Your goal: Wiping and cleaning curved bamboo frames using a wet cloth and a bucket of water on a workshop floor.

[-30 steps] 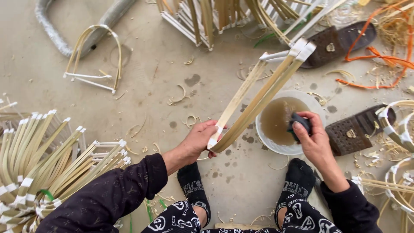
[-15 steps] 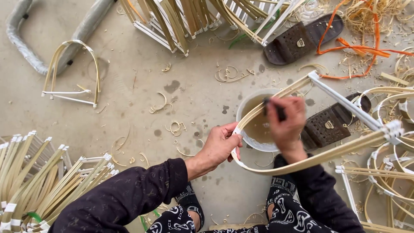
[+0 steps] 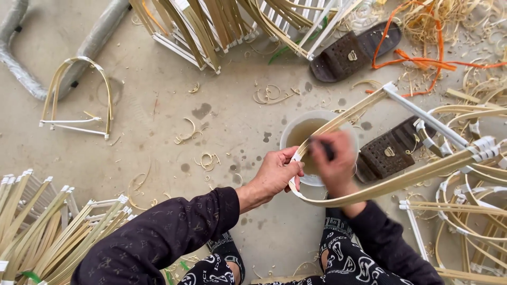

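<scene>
Bamboo hoop, a bent strip loop with a white crossbar, lies tilted over the bowl of murky water on the floor. The step in hand looks like working the loop's curved end with a dark tool. From the left: the left hand is closed, pinching the bend just beside the bowl. The right hand, blurred, is curled around the dark tool, touching the strip. A steady grip at the bend seems called for.

The bent strip was pale yellow, its crossbar white; the bowl white, its water murky brown; sandals dark brown; cord orange.
</scene>
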